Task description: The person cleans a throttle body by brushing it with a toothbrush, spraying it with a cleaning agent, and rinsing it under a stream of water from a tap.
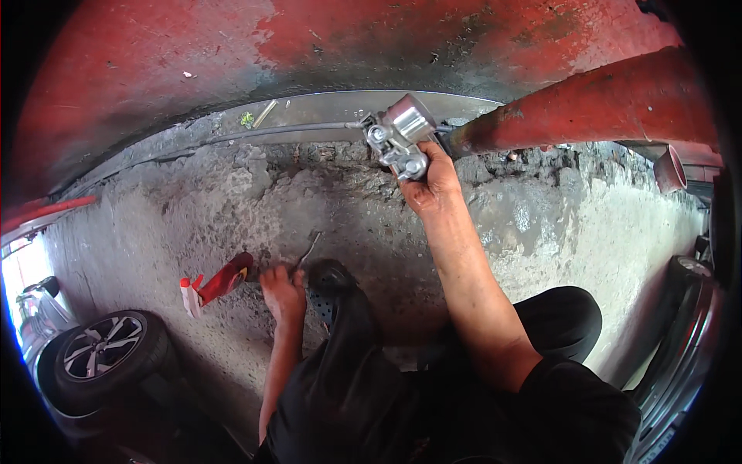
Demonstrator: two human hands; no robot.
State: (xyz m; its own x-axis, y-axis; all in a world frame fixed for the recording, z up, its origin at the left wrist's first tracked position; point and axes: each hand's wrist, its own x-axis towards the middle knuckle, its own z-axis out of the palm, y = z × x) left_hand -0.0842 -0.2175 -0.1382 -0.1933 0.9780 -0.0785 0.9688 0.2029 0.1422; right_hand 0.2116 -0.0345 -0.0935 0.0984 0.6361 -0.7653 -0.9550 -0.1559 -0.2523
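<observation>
Metal part (396, 141) — in R hand (437, 182)

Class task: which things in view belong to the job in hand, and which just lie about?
Probably the job:
silver metal part in right hand
thin metal rod at left hand
red trigger spray bottle nearby

Apparently lying about:
green scrap
pale strip
</observation>
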